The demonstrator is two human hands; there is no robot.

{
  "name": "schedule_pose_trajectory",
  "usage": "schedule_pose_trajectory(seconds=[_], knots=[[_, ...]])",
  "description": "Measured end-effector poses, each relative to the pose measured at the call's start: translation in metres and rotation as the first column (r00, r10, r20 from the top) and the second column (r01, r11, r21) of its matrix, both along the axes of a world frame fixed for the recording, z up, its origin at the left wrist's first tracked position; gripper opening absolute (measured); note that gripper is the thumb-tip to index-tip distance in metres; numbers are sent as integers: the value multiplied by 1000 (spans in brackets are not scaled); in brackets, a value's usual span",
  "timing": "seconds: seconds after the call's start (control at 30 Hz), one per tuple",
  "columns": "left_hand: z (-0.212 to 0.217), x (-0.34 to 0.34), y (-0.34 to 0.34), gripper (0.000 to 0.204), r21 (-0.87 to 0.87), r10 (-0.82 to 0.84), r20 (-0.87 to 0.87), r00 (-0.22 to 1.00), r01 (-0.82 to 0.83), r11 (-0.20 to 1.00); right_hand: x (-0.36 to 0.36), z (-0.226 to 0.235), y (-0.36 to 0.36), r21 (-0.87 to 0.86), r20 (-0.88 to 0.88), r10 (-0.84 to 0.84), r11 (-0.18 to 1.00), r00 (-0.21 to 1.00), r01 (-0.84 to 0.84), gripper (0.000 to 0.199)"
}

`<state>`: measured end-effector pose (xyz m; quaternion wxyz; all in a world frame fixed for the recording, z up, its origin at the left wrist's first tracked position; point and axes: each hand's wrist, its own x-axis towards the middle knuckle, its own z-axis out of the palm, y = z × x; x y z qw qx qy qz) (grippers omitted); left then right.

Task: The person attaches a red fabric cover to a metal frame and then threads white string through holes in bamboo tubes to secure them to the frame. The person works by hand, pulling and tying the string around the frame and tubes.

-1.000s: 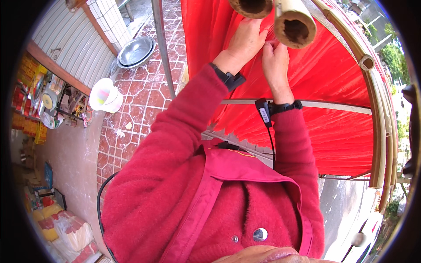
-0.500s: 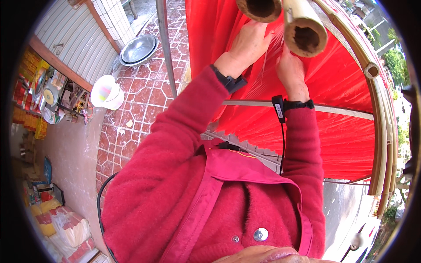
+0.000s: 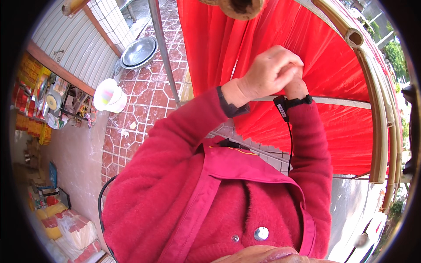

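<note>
My left hand [image 3: 268,72] is closed, its fingers curled down over the fingers of my right hand [image 3: 297,87]. Whatever they hold, if anything, is hidden. The left hand covers my right hand's fingers; only its back and wrist show clearly. Both hands are in front of a red pleated sheet [image 3: 210,39] that hangs in long folds with a ragged lower edge. The open end of a bamboo pole [image 3: 242,8] juts in above the hands, apart from them. Dark bands circle both wrists, and a small black device [image 3: 281,109] with a cable is at the right one.
A metal bar [image 3: 342,101] crosses the sheet behind my wrists. Several bamboo poles [image 3: 372,101] stack along the right edge. At left, a metal basin [image 3: 138,52] and a white bucket [image 3: 109,96] rest on the floor beside a shelf of goods. A metal post [image 3: 163,48] stands left of the sheet.
Both hands have come down from beneath the bamboo ends and met, the left crossing over the right. The view has tilted, so the poles sit higher and one is mostly cut off.
</note>
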<state>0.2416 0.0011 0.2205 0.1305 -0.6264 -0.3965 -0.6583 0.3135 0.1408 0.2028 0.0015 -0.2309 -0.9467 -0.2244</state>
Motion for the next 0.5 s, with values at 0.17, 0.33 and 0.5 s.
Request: schedule_pose_trajectory(seconds=[0.17, 0.33, 0.5], knots=[[-1, -5, 32, 17, -233, 34, 197, 980, 13, 972, -3, 1, -4, -30, -135, -12, 1000, 991, 8, 18], [-9, -38, 47, 40, -451, 143, 73, 987, -95, 888, -7, 4, -1, -8, -70, -77, 997, 995, 76, 28], [-7, -60, 42, 61, -517, 187, -61, 980, -192, 834, -3, 6, -6, 1, -156, -112, 994, 981, 113, 52]])
